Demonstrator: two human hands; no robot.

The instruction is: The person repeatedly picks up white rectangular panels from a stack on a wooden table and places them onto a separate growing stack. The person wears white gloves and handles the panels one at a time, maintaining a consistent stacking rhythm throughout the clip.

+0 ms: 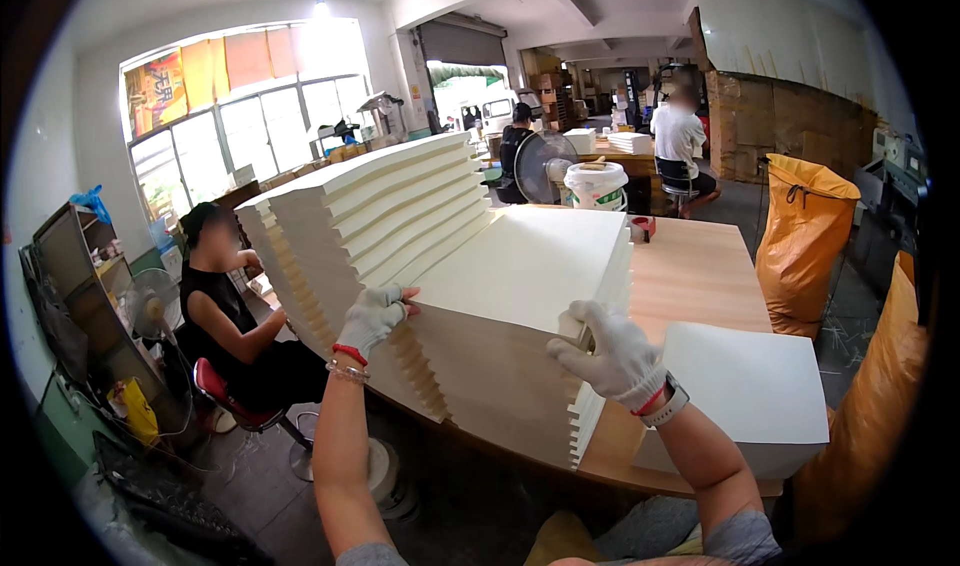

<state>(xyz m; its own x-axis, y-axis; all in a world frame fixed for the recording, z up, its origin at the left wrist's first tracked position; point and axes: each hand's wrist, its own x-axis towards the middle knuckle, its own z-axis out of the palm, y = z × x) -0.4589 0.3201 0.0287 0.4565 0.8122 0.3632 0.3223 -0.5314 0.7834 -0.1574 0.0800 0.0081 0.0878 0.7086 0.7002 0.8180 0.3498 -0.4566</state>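
A broad stack of cream-white paper sheets (520,266), its side edges stepped in layers, stands on the table before me. My left hand (374,316), in a white knit glove with bare fingertips, pinches the near left corner of the top sheets. At the near right corner, my gloved right hand (612,351) grips the paper edge between thumb and fingers. How many sheets each hand holds is hidden. A taller paper stack (375,191) with the same stepped sides rises beyond my left hand. To the right of my right hand lies a lower white stack (742,381).
The wooden table (690,266) extends to the right, with a roll of red tape (643,228) on it. A white bucket (596,186) and a fan (545,166) stand beyond. Orange sacks (805,246) are at right. A seated person (225,306) works at left; others sit farther back.
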